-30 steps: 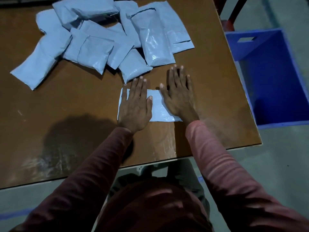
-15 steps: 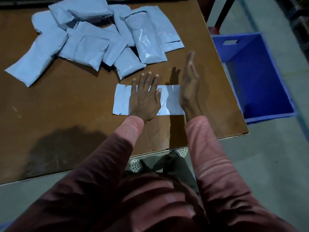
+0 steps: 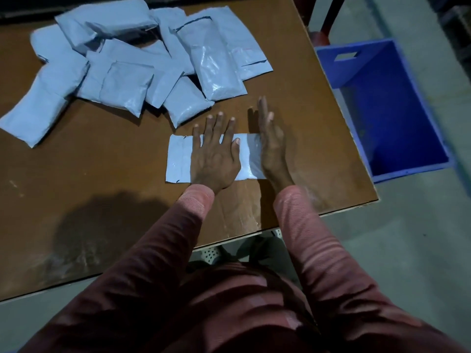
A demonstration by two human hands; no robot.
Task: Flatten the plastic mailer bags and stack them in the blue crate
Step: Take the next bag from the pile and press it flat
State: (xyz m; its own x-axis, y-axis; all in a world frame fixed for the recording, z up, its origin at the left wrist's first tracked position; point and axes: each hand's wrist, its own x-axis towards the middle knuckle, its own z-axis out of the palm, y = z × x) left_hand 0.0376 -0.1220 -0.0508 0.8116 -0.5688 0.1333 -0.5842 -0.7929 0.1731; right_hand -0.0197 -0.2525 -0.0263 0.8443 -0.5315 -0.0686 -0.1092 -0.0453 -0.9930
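A flat pale-blue mailer bag (image 3: 179, 159) lies on the brown table (image 3: 102, 200) near its front edge. My left hand (image 3: 215, 159) presses palm-down on the bag's middle, fingers spread. My right hand (image 3: 271, 146) stands on its edge at the bag's right end, fingers straight and together, holding nothing. A pile of several puffy pale-blue mailer bags (image 3: 132, 72) covers the far part of the table. The blue crate (image 3: 390, 108) stands on the floor to the right of the table, with nothing visible inside it.
The table's right edge runs close beside the crate. A dark chair leg and red base (image 3: 321, 36) stand behind the crate. Grey floor (image 3: 407, 238) lies to the right and in front. My sleeves are reddish-pink.
My left hand slid right to the bag's middle. My right hand turned from flat onto its edge and now sits at the bag's right end. The bag looks flatter and longer.
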